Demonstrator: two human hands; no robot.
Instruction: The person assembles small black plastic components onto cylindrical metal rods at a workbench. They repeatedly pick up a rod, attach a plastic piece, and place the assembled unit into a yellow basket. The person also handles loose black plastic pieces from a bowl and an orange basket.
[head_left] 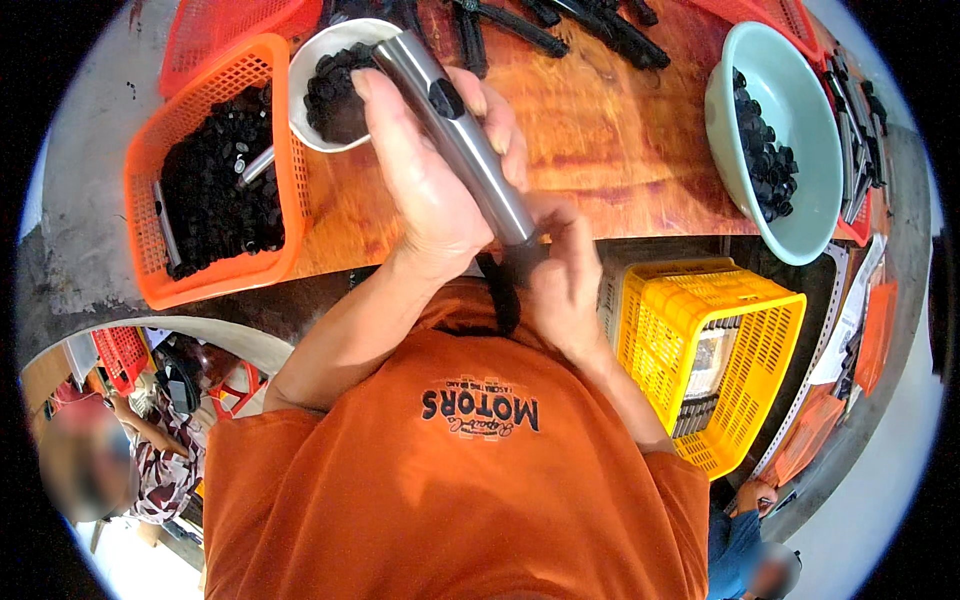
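My left hand (430, 195) is closed around a shiny metal tube (478, 160) that slants from upper left to lower right. A dark oval patch (446, 99) shows on the tube's side near its upper end. At the lower end my right hand (568, 275) curls its fingers, partly smeared by motion, against a dark piece I cannot make out. A black strip (500, 295) hangs just beneath the tube, in front of my orange shirt. Behind my left fingers stands a white bowl (302, 75) with small black parts in it.
An orange basket (292, 180) at the left holds black parts and a few metal tubes. A pale blue basin (815, 130) with black pieces stands at the right of the wooden table (610, 150). Below it is a yellow crate (770, 300). Two people appear at the lower edges.
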